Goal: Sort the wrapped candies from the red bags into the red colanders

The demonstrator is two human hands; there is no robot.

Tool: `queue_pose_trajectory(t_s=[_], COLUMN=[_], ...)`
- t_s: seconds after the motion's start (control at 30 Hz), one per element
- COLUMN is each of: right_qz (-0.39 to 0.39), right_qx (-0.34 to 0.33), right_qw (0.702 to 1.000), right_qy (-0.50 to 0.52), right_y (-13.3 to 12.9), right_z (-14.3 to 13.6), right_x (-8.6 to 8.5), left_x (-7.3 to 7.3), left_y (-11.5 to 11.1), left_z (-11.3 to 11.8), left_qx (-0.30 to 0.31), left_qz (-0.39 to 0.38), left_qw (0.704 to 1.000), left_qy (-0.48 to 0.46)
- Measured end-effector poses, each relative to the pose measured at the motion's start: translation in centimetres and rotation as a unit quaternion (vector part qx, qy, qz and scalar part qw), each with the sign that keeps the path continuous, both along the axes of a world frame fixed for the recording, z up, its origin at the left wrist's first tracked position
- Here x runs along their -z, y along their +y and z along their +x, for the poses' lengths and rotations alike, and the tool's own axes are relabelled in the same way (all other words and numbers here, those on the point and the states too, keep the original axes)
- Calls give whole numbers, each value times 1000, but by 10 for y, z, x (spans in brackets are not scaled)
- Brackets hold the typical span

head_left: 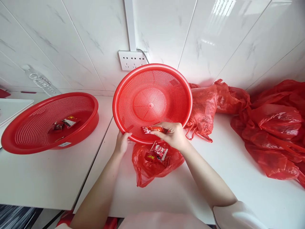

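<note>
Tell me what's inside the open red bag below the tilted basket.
The open red bag shows a red-and-white packet and a red packet with yellow lettering. The tilted basket overlaps its far side; anything underneath those packets is hidden.

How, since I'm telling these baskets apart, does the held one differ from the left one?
The held basket is tilted, its inside facing the camera, while the left basket sits upright on the table.
The left hand grips the held basket's rim; no hand touches the left basket.
Loose packets lie in the left basket; the held basket shows packets only in the right hand.
Both are red, with perforated walls and wide rims.
</note>
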State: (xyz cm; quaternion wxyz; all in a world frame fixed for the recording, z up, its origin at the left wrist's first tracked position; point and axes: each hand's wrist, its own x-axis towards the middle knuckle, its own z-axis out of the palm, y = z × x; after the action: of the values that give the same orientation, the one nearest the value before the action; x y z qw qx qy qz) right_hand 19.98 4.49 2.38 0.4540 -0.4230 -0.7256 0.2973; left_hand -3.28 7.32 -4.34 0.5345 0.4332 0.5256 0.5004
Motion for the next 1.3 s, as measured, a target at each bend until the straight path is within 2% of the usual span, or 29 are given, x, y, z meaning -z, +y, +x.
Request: queue_pose_trajectory(t_s=[0.1, 0.17, 0.23, 0.37, 0.53, 0.77, 1.1, 1.3], right_qz=[-127, -206, -242, -228, -194, -246, -250, -254], right_qx=[-24, -56, -78, -111, -97, -94, -110, -109], right_qw=[987, 962, 939, 923, 941, 924, 921, 922], right_qy=[93, 168, 232, 290, 261, 278, 278, 269], right_y=[3, 6, 9, 10, 5, 5, 3, -1], right_z=[-1, -1, 0, 1, -2, -1, 4, 4], right_x=[2, 3, 4, 0, -3, -3, -6, -13], left_x=[0, -1, -2, -4, -5, -2, 4, 4], left_y=[0, 0, 0, 1, 1, 1, 3, 2], left_z=[0, 1, 1, 1, 2, 1, -2, 1], left_qx=[1, -1, -2, 2, -5, -5, 2, -16], left_qz=[-1, -1, -1, -9, -12, -6, -1, 1], left_qw=[1000, 1000, 1000, 1000, 1000, 1000, 1000, 1000], left_qy=[1, 1, -1, 4, 5, 10, 6, 6])
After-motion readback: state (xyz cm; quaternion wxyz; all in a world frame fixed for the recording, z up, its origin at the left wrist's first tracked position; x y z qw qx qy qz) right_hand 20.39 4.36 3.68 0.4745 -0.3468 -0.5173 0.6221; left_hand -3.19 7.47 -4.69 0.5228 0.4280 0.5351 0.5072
